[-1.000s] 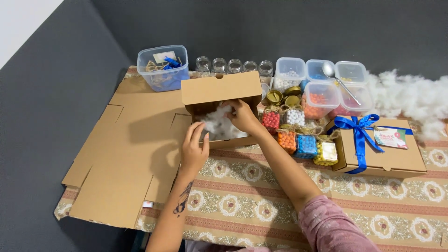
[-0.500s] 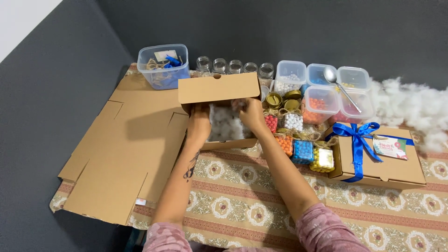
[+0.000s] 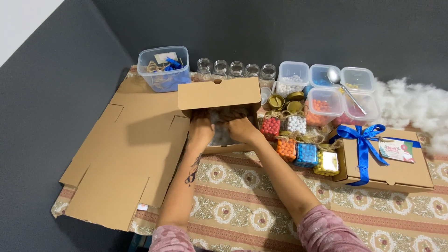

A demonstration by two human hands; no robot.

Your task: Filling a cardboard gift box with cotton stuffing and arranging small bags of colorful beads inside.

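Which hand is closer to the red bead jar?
The right hand; it is inside the open box, just left of the red bead jar. The left hand is farther left.

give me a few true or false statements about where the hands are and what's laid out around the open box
1. Both hands, the left hand and the right hand, are inside the open cardboard box. True.
2. The closed gift box is tied with a red ribbon. False: its ribbon is blue.
3. A metal spoon rests across the clear plastic tubs. True.
4. The flat unfolded cardboard lies on the right hand's side of the open box. False: it lies on the left hand's side.
5. The row of empty glass jars stands behind the open box. True.
6. The small jars of coloured beads are stacked on the gift box. False: they stand on the table between the two boxes.
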